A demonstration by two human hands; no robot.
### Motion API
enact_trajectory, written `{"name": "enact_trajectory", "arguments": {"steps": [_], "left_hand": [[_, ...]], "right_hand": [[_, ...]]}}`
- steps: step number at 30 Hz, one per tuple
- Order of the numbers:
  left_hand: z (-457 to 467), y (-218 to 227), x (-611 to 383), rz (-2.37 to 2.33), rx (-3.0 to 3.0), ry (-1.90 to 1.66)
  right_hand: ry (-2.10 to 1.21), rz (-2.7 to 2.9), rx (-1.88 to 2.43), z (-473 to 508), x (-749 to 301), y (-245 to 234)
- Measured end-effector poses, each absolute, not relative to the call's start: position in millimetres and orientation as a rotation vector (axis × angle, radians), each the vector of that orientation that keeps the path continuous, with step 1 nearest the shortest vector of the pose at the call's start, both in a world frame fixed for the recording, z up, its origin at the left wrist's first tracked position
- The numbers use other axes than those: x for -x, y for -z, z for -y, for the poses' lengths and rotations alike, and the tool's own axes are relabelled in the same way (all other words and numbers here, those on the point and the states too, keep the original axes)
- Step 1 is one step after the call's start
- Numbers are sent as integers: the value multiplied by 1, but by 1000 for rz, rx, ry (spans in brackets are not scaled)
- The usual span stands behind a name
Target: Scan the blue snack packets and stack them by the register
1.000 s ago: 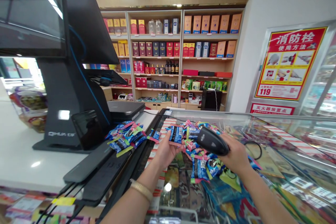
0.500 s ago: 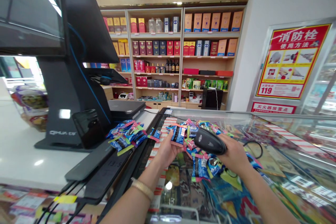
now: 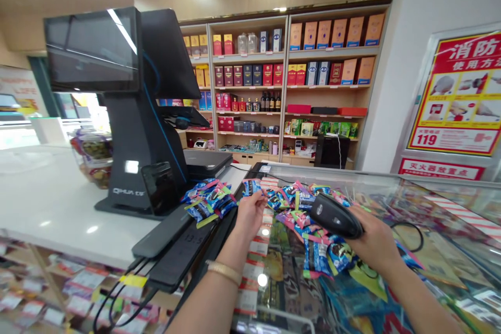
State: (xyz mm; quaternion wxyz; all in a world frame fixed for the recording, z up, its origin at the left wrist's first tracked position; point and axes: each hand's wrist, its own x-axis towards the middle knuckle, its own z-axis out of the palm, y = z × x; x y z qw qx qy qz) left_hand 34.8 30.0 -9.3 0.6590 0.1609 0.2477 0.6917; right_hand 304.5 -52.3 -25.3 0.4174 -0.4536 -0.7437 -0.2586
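My left hand is closed, its thumb and fingers pinching a small blue snack packet near the left edge of the glass counter. In my right hand is a black barcode scanner, its head pointing left over a loose pile of snack packets, blue with pink and green ends. To the left of my left hand lies a second heap of the same packets, by the base of the checkout terminal. Part of the pile is hidden behind the scanner.
A black checkout terminal stands on the white counter at left, with a flat dark device and cables before it. Goods show through the glass counter. A black cable loops right of my right hand. Stocked shelves stand behind.
My left hand has moved left with a packet, away from the scanner and towards the left heap. The view has turned left. My right hand keeps the scanner over the pile.
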Motion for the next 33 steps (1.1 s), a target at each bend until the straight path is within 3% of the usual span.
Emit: {"name": "enact_trajectory", "arguments": {"steps": [10,20,22,28,33], "left_hand": [[-57,15,0,-624,-3,-1605],[-45,13,-12,-685,-158,-1431],[-35,14,-25,-751,-437,-1411],[5,27,-62,-874,-2017,-1083],[26,39,-72,-1052,-2473,-658]], "right_hand": [[666,1894,1130,50,-309,28],[671,1843,1156,53,-303,26],[671,1813,1173,51,-306,26],[695,1720,1241,47,-319,27],[628,1665,1344,45,-326,29]]}}
